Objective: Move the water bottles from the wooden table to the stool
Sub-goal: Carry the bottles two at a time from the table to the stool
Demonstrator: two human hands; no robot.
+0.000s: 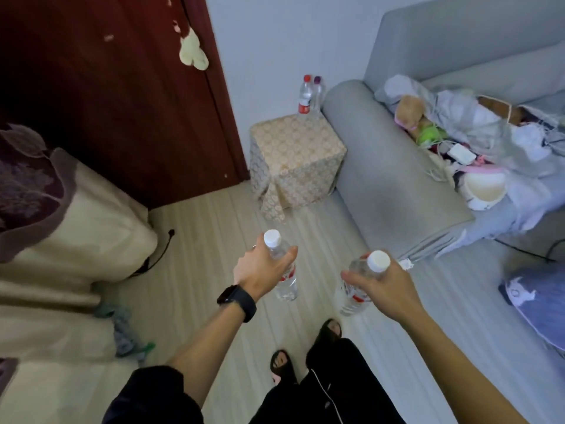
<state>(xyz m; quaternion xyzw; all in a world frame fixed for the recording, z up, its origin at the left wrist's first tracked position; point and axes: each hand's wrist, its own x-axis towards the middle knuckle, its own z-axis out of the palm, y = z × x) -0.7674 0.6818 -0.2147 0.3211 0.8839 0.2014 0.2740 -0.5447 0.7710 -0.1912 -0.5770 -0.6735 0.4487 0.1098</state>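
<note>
Head view, looking forward and down. The left hand [263, 264] grips the left bottle [287, 286] round its shoulder, white cap uppermost, with a black watch [237, 301] on that wrist. The right hand [382, 280] grips the right bottle [351, 296] just below its white cap, the body tilted toward 7 o'clock. Both bottles hang above the pale floor [198, 240], well apart from the stool [293, 142]. The stool is draped in patterned cloth and stands at 12 o'clock from the hands, against the wall. At the 1 o'clock corner of its top stand a red-capped bottle [305, 97] and a purple-capped bottle [318, 93], upright and just beside each other. Grey sofa [382, 179] at 2 o'clock, its arm just beside the stool; dark red door [122, 102] at 10 o'clock; bedding [76, 224] at 9 o'clock
</note>
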